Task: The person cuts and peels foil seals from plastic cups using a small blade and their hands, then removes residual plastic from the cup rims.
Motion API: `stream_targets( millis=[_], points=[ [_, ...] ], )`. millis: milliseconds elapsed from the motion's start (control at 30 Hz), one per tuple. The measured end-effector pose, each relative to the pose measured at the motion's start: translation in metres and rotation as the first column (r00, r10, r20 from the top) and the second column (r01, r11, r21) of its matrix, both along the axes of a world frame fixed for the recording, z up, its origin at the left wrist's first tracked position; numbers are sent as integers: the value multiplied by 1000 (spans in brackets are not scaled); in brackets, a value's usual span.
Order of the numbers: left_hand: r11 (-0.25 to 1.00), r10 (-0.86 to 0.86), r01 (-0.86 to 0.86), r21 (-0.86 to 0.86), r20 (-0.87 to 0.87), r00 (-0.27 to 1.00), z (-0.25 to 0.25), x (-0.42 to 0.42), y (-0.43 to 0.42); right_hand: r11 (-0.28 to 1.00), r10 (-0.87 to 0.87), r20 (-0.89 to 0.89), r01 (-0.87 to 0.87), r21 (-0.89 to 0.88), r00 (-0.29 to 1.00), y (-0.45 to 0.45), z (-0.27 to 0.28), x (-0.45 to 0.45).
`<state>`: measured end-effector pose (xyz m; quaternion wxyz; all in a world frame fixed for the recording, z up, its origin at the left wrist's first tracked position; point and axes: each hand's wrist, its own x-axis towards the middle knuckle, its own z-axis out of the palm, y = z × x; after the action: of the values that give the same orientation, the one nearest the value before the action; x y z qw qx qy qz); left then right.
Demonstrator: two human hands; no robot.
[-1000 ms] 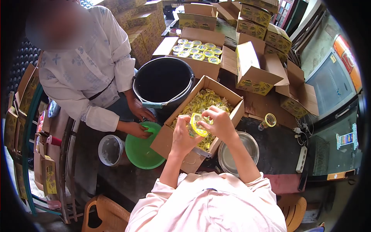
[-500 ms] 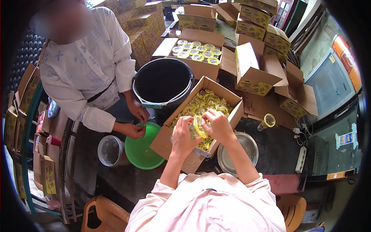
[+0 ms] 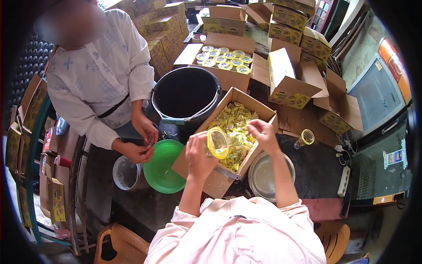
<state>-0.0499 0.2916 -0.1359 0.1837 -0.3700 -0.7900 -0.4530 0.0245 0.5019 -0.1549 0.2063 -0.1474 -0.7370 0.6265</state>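
Note:
My left hand (image 3: 198, 155) is wrapped round a clear plastic cup (image 3: 218, 143) with a yellow rim, tilted so its round top faces right. My right hand (image 3: 262, 133) is apart from the cup, its fingertips pinched together; whatever they may hold is too small to make out. Beneath both hands stands an open cardboard box (image 3: 260, 157), filled with crumpled yellow and clear plastic pieces (image 3: 239, 119). A round metal basin (image 3: 288, 169) lies below my right forearm.
Across from me on the left, a person (image 3: 94, 75) holds both hands near a green bowl (image 3: 163, 176). A black bucket (image 3: 187, 116), a white pail (image 3: 126, 174), a box of sealed cups (image 3: 233, 79), open cartons (image 3: 290, 83) and another yellow-rimmed cup (image 3: 304, 138) stand around.
My right hand has come away from the cup, up and to the right. My left hand has shifted slightly left, still gripping the cup. The other person's hands have moved left.

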Motion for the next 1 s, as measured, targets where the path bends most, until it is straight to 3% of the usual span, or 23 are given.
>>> stream_targets(
  millis=[67, 167, 267, 367, 433, 533, 567, 667, 733, 800, 833, 900, 967, 1000],
  points=[
    [1000, -13, 13, 24, 30, 999, 6, -6, -6, 945, 133, -149, -170, -279, 980, 13, 6, 9],
    [998, -35, 31, 57, 77, 996, 9, -6, -7, 896, 46, -234, -143, -420, 971, 15, 15, 14],
    [997, -62, 58, 47, 91, 994, 11, -4, -6, 979, 69, -96, -86, -184, 993, 5, 20, 13],
    [997, -68, 63, 49, 94, 993, 11, -4, -4, 997, -22, -19, 23, 70, 1000, -11, 30, 10],
    [994, -87, 76, 74, 161, 983, 10, -1, -4, 966, -69, 16, 63, 250, 998, -12, 28, 7],
    [979, -174, 135, 151, 281, 944, 9, 1, -5, 861, -105, -101, 141, 490, 989, -22, 20, 3],
    [969, -216, 170, 180, 277, 936, 5, -1, -6, 807, -115, 23, 80, 585, 993, -20, 15, 7],
    [967, -238, 206, 150, 243, 940, 13, -2, -8, 742, -124, -22, 108, 662, 992, -8, -31, 4],
    [964, -259, 234, 126, 251, 933, 14, 0, -11, 733, -112, 208, -60, 677, 972, -8, -36, 5],
    [947, -318, 287, 146, 285, 904, 10, -2, -12, 577, -167, 351, -197, 793, 921, -14, -37, 7],
    [923, -374, 302, 240, 368, 851, 12, 0, -11, 515, -213, 365, -214, 830, 906, -17, -44, 8],
    [857, -491, 292, 425, 500, 713, 18, 7, -9, 540, -215, 354, -191, 820, 910, -14, -48, 8],
    [850, -506, 297, 434, 518, 690, 18, 8, -10, 546, -214, 290, -132, 827, 933, -8, -51, 6],
    [847, -513, 300, 439, 527, 677, 18, 9, -10, 648, -179, 235, -66, 759, 955, -7, -44, 3]
  ],
)
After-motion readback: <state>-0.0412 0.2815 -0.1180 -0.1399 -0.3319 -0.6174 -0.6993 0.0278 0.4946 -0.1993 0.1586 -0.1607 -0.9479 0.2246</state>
